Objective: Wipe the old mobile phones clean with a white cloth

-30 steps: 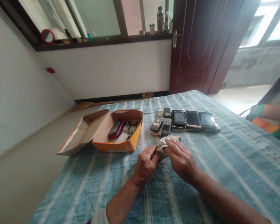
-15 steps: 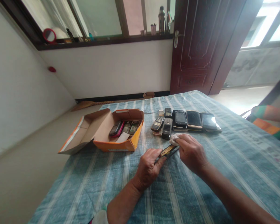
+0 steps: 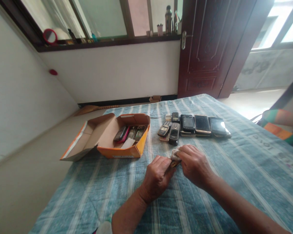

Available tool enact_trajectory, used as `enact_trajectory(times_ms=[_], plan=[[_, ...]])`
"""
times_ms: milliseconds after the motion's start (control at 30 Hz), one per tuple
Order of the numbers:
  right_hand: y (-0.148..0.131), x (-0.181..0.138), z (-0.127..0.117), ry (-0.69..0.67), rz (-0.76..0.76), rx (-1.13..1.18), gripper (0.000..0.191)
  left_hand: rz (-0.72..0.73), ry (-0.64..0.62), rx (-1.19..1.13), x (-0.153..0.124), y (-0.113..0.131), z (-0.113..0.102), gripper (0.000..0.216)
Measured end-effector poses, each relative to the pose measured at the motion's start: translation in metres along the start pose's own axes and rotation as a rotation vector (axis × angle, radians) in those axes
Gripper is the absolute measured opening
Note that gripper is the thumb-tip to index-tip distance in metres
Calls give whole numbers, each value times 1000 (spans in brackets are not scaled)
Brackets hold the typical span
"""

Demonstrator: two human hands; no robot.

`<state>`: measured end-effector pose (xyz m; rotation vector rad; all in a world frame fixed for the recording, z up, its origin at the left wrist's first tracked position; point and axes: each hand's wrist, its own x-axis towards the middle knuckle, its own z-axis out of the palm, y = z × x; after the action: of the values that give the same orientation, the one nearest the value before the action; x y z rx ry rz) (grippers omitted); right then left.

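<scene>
My left hand point(image 3: 158, 174) is closed around one end of a mobile phone point(image 3: 174, 163), whose gold-coloured edge faces up. Most of the phone is hidden by my fingers. A crumpled white cloth point(image 3: 175, 153) is pinched in my right hand point(image 3: 195, 164) and pressed against the phone's far end. Just beyond my hands lie several phones: a dark keypad phone point(image 3: 174, 133), a rounded keypad phone point(image 3: 164, 129), a black phone point(image 3: 188, 123), a gold-framed smartphone point(image 3: 202, 125) and a smartphone with a shiny screen point(image 3: 219, 126).
An orange cardboard box point(image 3: 120, 152) with its lid point(image 3: 86, 136) folded open stands on the left, several phones inside. A blue striped cloth point(image 3: 127, 201) covers the surface. Behind it are a white wall and a dark red door point(image 3: 207, 48).
My right hand has moved left and slightly down along the phone with the white cloth, closer to my left hand. Less of the gold edge shows. The box and laid-out phones have stayed put.
</scene>
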<state>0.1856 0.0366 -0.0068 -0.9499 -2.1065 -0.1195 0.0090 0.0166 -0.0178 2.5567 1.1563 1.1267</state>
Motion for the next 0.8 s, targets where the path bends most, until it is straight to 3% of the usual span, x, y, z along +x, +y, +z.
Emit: enact_trajectory(times_ms=[200, 567, 800], plan=[[-1, 1, -6, -134, 63, 12, 27, 58, -3, 37, 0, 4, 0, 14], [-1, 8, -18, -369, 209, -163, 22, 129, -10, 102, 0, 9, 0, 16], [1, 12, -24, -431, 332, -233, 23, 148, -20, 114, 0, 9, 0, 14]])
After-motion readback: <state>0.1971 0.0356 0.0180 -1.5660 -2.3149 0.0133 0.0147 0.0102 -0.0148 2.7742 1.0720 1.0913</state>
